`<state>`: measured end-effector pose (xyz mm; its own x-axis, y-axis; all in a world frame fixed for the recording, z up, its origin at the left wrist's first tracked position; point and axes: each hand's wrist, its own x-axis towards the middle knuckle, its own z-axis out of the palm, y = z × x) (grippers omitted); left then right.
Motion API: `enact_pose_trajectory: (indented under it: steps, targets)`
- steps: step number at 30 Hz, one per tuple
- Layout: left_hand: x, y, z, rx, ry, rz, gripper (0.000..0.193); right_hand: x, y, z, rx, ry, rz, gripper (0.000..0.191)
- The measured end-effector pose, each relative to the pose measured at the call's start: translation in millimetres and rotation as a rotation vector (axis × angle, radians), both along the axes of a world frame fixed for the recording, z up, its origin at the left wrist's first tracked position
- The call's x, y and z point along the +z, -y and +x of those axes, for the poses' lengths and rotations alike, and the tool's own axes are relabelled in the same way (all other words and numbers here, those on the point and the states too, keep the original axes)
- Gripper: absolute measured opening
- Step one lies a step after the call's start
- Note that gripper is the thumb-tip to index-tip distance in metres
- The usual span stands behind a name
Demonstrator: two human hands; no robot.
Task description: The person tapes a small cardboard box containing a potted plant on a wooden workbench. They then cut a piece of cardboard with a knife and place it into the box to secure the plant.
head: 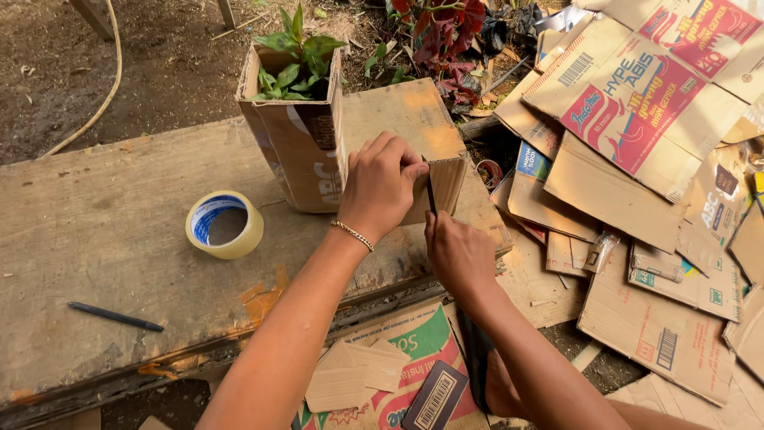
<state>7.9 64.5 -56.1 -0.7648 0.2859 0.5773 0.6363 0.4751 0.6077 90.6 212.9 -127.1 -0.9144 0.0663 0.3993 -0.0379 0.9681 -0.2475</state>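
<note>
**A:** What are the hands doing?

**B:** The left hand (380, 185) has its grip clamped on the top edge of a small, flat brown cardboard panel (439, 185), which stands upright on the worn wooden plank counter (95, 231). The right hand (457, 253) sits just below and in front of that panel, fingers closed together round a thin dark blade or pen-like tool (430, 193) that points up against the panel's face. I cannot tell which of the two it is.

**A:** Where is the panel, taking it as the landmark?

**B:** It stands near the counter's right end. Touching its left side is a tall brown cardboard box holding a green leafy plant (296, 119). Further left of the panel lies a roll of clear tape on a blue and white core (224, 224), and well left and nearer the viewer, a black pen (115, 317). To the right of the panel, flattened cardboard sheets with red printing (637, 103) are heaped on the ground. Below it, past the counter's edge, lie more cardboard scraps (358, 374).

**A:** What could go wrong from here?

**B:** As I judge it, the left fingertips are very close to the tool's tip. If it is a blade, a slip upward could nick them. The panel is thin and held only at the top, so pressure could buckle it or send the line crooked. A hard push might also nudge the plant box, which stands close to the counter's far edge.
</note>
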Motion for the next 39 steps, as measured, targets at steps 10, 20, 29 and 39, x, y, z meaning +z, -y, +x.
enact_pose_trajectory:
  steps: [10, 20, 29, 39]
  targets:
    - [2, -2, -7, 0.050, -0.142, -0.165, 0.017, -30, 1, 21, 0.009, -0.017, 0.001, 0.038]
    - [-1, 2, 1, 0.007, -0.130, -0.162, 0.009, 29, 10, 41, -0.077, 0.202, -0.028, 0.049]
    - [1, 4, -5, -0.003, -0.108, -0.137, 0.012, 39, -7, 31, -0.053, 0.145, 0.092, 0.048]
    - [2, 3, -3, -0.007, -0.148, -0.160, 0.014, 57, -2, 32, -0.082, 0.292, 0.059, 0.051]
